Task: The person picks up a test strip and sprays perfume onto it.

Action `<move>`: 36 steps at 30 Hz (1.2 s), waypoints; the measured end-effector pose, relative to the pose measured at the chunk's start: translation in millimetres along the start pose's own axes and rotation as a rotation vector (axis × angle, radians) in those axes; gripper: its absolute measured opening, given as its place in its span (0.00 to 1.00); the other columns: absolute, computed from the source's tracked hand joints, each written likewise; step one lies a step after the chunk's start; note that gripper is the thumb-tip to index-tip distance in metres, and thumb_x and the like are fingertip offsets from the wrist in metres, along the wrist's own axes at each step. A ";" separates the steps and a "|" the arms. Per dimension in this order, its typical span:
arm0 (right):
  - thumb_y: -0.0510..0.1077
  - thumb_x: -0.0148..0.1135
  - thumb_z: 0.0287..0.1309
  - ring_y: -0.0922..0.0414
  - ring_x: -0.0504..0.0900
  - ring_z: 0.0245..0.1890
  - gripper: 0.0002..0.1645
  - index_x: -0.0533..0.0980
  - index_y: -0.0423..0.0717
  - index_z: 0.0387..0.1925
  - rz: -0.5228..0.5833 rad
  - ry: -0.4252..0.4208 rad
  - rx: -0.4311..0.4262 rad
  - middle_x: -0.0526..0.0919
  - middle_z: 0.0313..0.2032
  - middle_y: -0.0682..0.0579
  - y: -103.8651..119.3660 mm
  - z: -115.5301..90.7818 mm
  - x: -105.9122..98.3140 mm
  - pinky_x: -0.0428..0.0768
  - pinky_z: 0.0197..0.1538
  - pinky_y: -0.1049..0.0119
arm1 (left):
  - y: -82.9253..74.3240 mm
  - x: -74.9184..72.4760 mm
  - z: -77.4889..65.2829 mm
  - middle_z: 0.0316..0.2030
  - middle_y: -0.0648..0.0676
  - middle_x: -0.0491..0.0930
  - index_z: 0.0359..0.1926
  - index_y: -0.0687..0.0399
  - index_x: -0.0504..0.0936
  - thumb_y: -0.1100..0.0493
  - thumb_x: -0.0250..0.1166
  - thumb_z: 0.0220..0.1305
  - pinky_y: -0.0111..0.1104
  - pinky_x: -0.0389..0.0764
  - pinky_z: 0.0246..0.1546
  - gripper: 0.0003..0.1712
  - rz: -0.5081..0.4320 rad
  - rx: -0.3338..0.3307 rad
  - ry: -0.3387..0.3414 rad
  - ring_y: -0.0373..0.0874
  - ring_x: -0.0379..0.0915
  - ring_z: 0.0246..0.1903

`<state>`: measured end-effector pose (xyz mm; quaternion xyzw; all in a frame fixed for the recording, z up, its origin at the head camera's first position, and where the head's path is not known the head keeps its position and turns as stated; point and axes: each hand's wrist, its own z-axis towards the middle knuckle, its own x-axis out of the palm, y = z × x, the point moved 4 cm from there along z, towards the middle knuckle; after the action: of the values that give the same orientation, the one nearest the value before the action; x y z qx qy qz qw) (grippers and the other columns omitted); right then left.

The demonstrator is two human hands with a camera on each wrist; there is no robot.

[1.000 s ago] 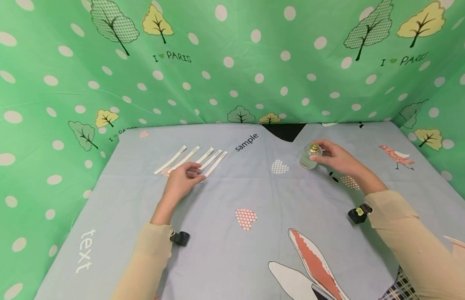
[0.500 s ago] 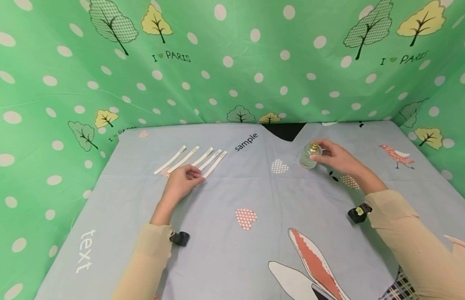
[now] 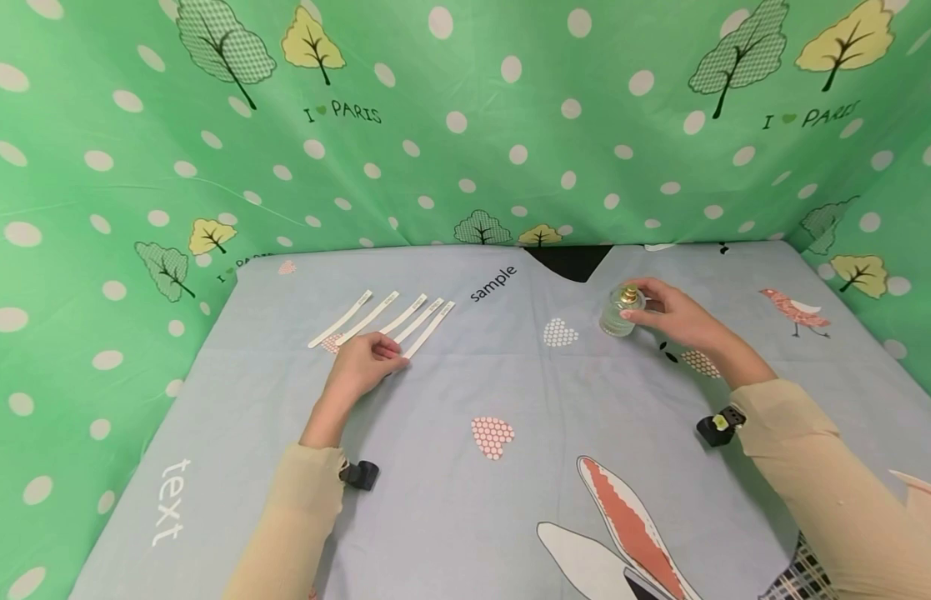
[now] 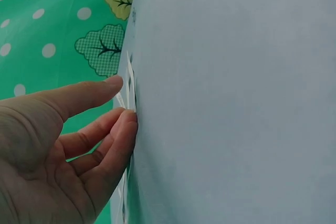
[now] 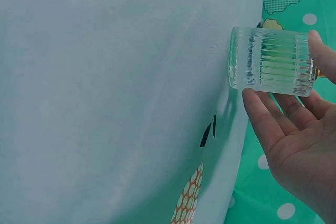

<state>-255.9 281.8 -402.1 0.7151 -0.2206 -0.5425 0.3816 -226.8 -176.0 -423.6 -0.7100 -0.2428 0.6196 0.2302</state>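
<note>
Green cloth lines the surface's far edge; I see the right hand gripping a clear, ribbed, gold-topped bottle, the left hand, fingers narrowly parted, over white strips.

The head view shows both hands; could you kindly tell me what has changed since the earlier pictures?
The left hand has drawn back slightly toward the person, uncovering a little more of the white strips. The right hand still holds the glass bottle; bottle and strips have not visibly moved.
</note>
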 end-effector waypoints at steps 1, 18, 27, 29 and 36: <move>0.48 0.55 0.72 0.33 0.66 0.69 0.36 0.57 0.34 0.71 0.000 0.001 0.000 0.66 0.67 0.32 0.2 0.0 0.1 0.68 0.67 0.42 | -0.2 -0.2 0.1 0.37 0.58 0.87 0.41 0.60 0.83 0.54 0.73 0.58 0.33 0.80 0.37 0.16 0.001 -0.003 0.005 0.47 0.83 0.36; 0.49 0.57 0.71 0.33 0.66 0.68 0.39 0.55 0.36 0.74 0.035 -0.043 0.028 0.64 0.69 0.32 -0.9 -2.9 3.2 0.68 0.68 0.40 | -7.5 -1.1 7.0 0.31 0.55 0.87 0.36 0.58 0.84 0.53 0.75 0.55 0.31 0.74 0.34 0.14 0.107 -0.029 0.030 0.44 0.79 0.30; 0.48 0.65 0.65 0.32 0.65 0.68 0.48 0.51 0.35 0.75 0.046 -0.162 0.072 0.63 0.69 0.30 1.3 -6.8 14.4 0.68 0.66 0.40 | -12.7 1.5 9.5 0.29 0.54 0.84 0.34 0.57 0.83 0.56 0.75 0.56 0.32 0.72 0.33 0.11 0.137 -0.064 0.035 0.44 0.76 0.29; 0.45 0.65 0.64 0.31 0.65 0.67 0.48 0.50 0.33 0.74 0.058 -0.187 0.091 0.62 0.68 0.28 2.9 -6.1 19.1 0.68 0.65 0.41 | -12.2 2.1 9.0 0.29 0.53 0.84 0.34 0.57 0.82 0.57 0.75 0.56 0.31 0.71 0.32 0.10 0.131 -0.067 0.039 0.44 0.75 0.29; 0.41 0.65 0.62 0.30 0.61 0.69 0.49 0.47 0.26 0.71 0.071 -0.277 0.188 0.59 0.67 0.23 9.7 -3.3 33.8 0.63 0.70 0.38 | -8.8 2.3 4.8 0.26 0.52 0.83 0.32 0.56 0.83 0.59 0.74 0.56 0.31 0.70 0.33 0.08 0.105 -0.049 0.031 0.43 0.74 0.28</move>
<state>-241.2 252.3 -414.5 0.6577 -0.3460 -0.5992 0.2978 -231.9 -167.6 -420.4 -0.7367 -0.2166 0.6138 0.1835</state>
